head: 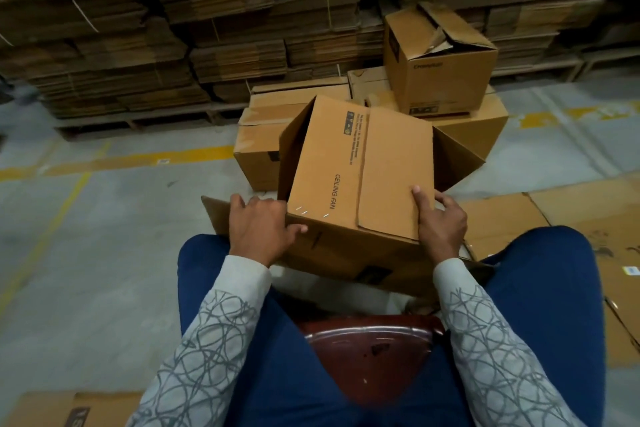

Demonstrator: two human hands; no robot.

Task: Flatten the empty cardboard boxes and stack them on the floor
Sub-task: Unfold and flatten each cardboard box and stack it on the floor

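Observation:
A brown cardboard box [360, 170] printed "CEILING FAN" stands tilted in front of my knees, its end flaps open at the far side. My left hand [259, 227] grips its near left corner, thumb lying along the front edge. My right hand [440, 222] holds the near right corner, index finger pressed flat on the top panel. Beyond it stand more boxes: a wide one [263, 139] on the floor at the left and a small upright box [440, 59] with loose top flaps resting on another wide box [478, 128].
Flattened cardboard sheets [568, 218] lie on the floor at the right, and another piece [69, 409] shows at the bottom left. Tall stacks of flattened cartons [173, 17] on pallets line the back. I sit on a red chair [370, 354]. Grey floor with yellow lines spreads left.

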